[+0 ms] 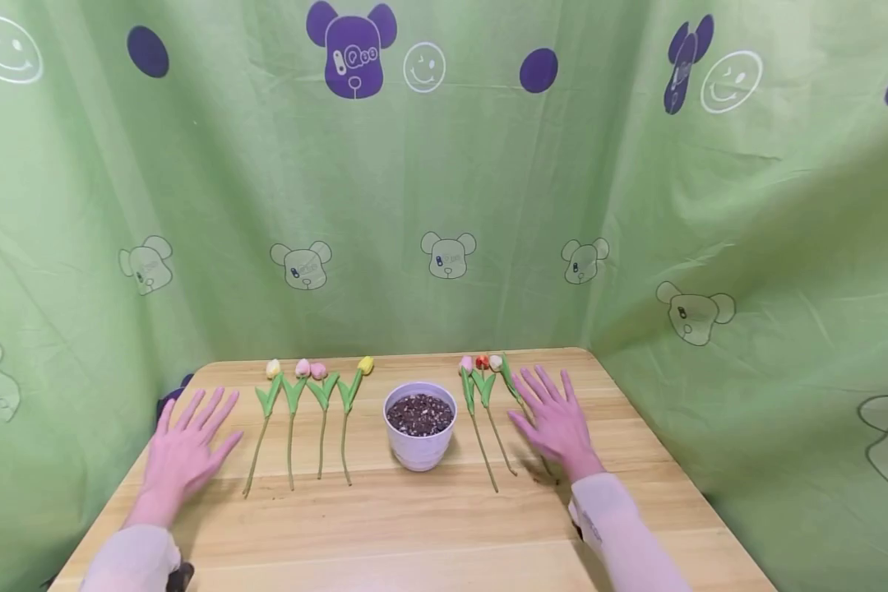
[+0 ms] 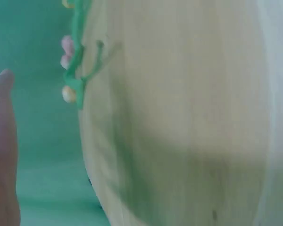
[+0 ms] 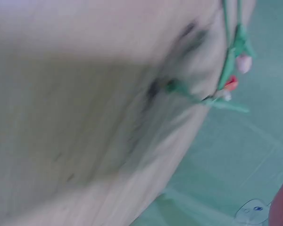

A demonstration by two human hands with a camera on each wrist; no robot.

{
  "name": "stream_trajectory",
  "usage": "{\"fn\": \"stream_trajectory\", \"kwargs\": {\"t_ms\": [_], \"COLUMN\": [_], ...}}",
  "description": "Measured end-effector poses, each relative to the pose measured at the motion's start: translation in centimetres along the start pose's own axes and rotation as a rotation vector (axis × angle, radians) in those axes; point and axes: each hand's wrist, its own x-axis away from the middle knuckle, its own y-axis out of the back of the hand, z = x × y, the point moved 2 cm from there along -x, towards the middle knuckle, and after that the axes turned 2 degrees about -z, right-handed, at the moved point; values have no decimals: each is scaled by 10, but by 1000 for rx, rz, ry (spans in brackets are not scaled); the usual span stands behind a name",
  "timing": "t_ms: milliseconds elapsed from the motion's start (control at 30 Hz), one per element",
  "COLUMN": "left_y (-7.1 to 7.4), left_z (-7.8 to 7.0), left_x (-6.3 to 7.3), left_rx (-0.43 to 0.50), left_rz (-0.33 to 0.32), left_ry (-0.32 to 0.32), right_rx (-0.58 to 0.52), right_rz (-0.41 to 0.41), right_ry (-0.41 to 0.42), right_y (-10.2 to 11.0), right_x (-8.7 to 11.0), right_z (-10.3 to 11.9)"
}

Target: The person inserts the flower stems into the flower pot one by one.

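Observation:
My left hand (image 1: 185, 448) is spread with straight fingers at the left of the table, holding nothing, beside a pale yellow tulip (image 1: 273, 370). To that tulip's right lie two pink tulips (image 1: 303, 369) and a yellow tulip (image 1: 366, 366). A white flowerpot (image 1: 420, 450) filled with dark soil (image 1: 419, 414) stands upright at the middle. Right of it lie a pink tulip (image 1: 467, 363), a red tulip (image 1: 483, 362) and a whitish tulip (image 1: 496, 363). My right hand (image 1: 557, 423), fingers spread, is over the whitish tulip's stem and partly hides it; contact is unclear.
The wooden table (image 1: 385, 534) has green curtains (image 1: 385, 181) with bear prints along its back and sides. In the right wrist view, dark specks (image 3: 70, 177) lie on the tabletop. Something dark blue (image 1: 168, 400) shows beyond the table's left edge.

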Motion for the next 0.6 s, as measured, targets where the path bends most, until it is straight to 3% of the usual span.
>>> {"fn": "stream_trajectory", "kwargs": {"t_ms": [167,300,600], "left_y": [4,5,3], "left_z": [-10,-11,-8], "left_x": [-8,-13,-9], "left_rx": [190,356,755], "left_rz": [71,151,246], "left_ry": [180,336,612], "right_rx": [-141,-341,-713], "right_rz": [-21,-35,-3], "right_ry": [-49,-91,-158], "right_y": [8,15,24], "right_x": [-13,-21,-35], "right_z": [20,35,65]}}
